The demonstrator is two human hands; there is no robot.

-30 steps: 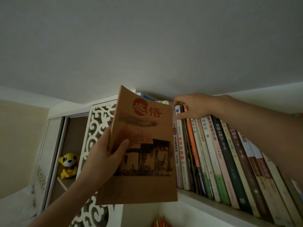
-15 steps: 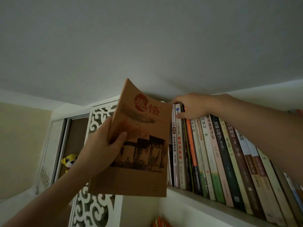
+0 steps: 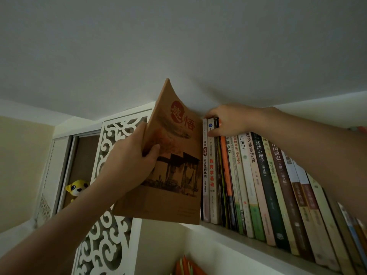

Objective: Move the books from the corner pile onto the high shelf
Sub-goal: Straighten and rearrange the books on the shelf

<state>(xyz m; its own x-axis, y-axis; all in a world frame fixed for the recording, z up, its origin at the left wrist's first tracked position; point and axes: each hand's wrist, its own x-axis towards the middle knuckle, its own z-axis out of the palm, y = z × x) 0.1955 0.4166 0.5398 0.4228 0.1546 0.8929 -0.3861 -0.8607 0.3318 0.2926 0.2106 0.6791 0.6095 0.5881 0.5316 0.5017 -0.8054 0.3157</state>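
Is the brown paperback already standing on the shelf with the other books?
No, the left hand holds the brown paperback in front of the white shelf.

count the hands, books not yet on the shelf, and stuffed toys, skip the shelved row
hands: 2, left hand and right hand, which grips the tops of some shelved books
books off the shelf: 1, brown book
stuffed toy: 1
total: 4

My left hand is gripping the brown book at the left end of the shelved row. My right hand is pinching the row's leftmost spine tops on the high shelf.
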